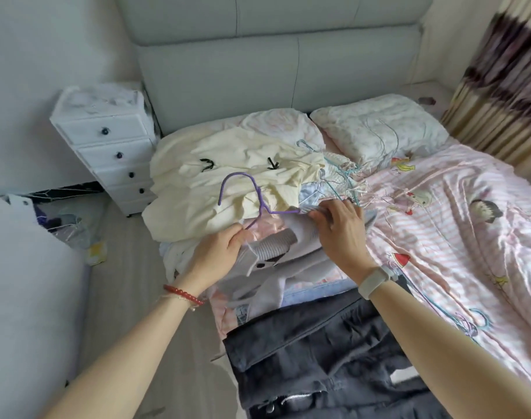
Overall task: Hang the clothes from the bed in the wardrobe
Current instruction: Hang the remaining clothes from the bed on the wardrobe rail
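A pale lilac ribbed garment point(276, 246) lies on the left side of the bed point(454, 225). My left hand point(215, 252) pinches its left edge together with the lower end of a purple wire hanger point(243, 192). My right hand point(339, 222) grips the garment's upper right edge, where the hanger's other arm ends. The hanger's hook lies over a cream garment point(228, 182) with black marks. Dark grey clothing point(324, 358) with a zip lies nearest me. Several thin blue and white wire hangers point(345, 173) are tangled between the pile and the pillows. No wardrobe is in view.
A white drawer unit point(107, 146) stands left of the bed by the grey headboard point(273, 71). Clutter and a net lie on the floor point(70, 225) beside it. Two pillows point(379, 128) sit at the bed's head. A striped curtain point(500, 86) hangs at the right.
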The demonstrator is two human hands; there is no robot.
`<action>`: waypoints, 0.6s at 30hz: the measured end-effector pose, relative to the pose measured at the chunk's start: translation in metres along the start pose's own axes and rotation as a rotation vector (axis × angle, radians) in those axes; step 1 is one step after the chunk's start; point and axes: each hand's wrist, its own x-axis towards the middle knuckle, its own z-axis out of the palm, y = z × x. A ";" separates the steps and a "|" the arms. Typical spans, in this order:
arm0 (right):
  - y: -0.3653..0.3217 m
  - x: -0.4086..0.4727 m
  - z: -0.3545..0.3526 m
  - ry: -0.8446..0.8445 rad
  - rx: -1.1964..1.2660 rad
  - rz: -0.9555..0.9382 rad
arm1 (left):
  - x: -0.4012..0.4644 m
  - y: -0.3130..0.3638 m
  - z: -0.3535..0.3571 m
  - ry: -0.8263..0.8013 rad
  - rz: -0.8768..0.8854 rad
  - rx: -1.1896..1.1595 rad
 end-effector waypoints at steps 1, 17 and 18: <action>-0.012 0.003 -0.001 0.019 0.025 -0.022 | -0.009 0.003 -0.010 0.029 -0.011 -0.047; -0.234 -0.198 0.036 -0.863 0.298 -0.676 | -0.419 -0.064 -0.086 0.308 -0.687 -0.365; -0.251 -0.216 0.036 -0.909 0.317 -0.736 | -0.449 -0.063 -0.091 0.382 -0.728 -0.362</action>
